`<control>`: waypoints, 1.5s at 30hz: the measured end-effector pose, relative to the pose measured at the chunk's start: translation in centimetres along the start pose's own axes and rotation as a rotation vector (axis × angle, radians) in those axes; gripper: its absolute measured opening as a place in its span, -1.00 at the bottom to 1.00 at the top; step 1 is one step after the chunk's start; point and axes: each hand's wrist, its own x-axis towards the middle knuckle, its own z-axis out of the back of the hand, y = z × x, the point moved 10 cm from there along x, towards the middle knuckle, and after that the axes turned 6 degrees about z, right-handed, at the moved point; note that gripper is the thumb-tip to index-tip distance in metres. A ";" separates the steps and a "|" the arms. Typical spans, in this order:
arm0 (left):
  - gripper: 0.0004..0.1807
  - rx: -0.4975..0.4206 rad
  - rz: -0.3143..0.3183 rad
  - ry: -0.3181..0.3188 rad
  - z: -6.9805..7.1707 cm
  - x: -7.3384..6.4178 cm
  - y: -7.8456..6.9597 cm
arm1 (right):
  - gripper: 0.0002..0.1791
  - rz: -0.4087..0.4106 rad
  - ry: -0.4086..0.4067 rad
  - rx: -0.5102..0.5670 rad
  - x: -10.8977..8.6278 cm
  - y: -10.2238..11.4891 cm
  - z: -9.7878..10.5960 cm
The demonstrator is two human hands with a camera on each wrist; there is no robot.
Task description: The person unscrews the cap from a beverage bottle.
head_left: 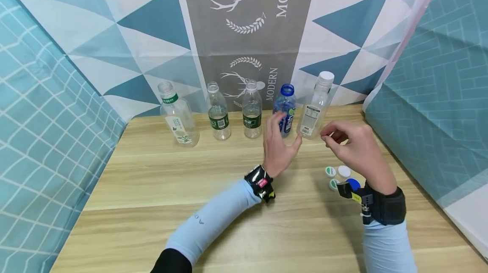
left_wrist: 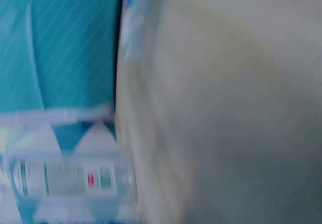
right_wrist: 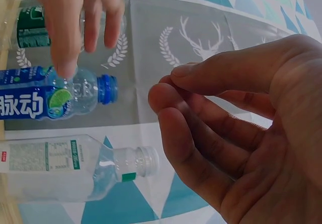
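My left hand [head_left: 278, 146] is beside a blue-labelled drink bottle [right_wrist: 75, 94], thumb spread from the fingers; its fingers overlap the bottle in the head view. That bottle stands upright with its blue mouth uncovered. To its right is a clear bottle [head_left: 311, 116] with a white label and a whitish top, also upright. My right hand [head_left: 350, 146] hovers in front of this clear bottle, its fingers curled in and thumb tip against the fingertips [right_wrist: 163, 99]. Nothing shows between them. In the blurred left wrist view, a clear bottle [left_wrist: 65, 178] appears at lower left.
Two small green-labelled water bottles [head_left: 219, 118] and a larger clear bottle [head_left: 179, 120] stand uncapped further left along the back. Several loose caps, including a white cap [head_left: 344, 171] and a blue cap [head_left: 353, 184], lie below my right hand. Patterned cloth [head_left: 244, 31] hangs behind the wooden table [head_left: 160, 188].
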 end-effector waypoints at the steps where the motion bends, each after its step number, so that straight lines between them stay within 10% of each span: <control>1: -0.12 -0.001 -0.052 -0.002 -0.2 -0.5 -0.9 | -0.84 0.001 -0.011 -0.001 0.0 -0.1 0.4; 4: -0.14 -0.061 -0.108 0.067 -2.0 -1.0 -2.3 | -0.83 -0.001 -0.033 -0.002 0.0 -0.2 1.2; 11: 0.16 -0.058 0.038 0.246 -7.6 0.9 -1.5 | -0.80 -0.014 -0.060 0.006 -0.7 -0.9 2.2; 16: 0.22 0.043 0.107 0.183 -9.5 2.7 -0.4 | -0.79 -0.014 -0.088 0.002 -1.1 -1.2 2.6; 30: 0.16 -0.049 0.221 0.109 -12.9 5.7 1.9 | -0.81 -0.030 -0.059 0.012 -0.9 -1.7 2.1; 39: 0.18 -0.020 0.154 0.312 -9.8 2.1 -0.4 | -0.80 0.017 -0.096 -0.008 -0.4 -0.1 2.8; 45: 0.28 -0.084 0.087 0.442 -4.6 -2.1 -2.3 | -0.80 0.020 -0.161 -0.010 -0.8 1.0 3.9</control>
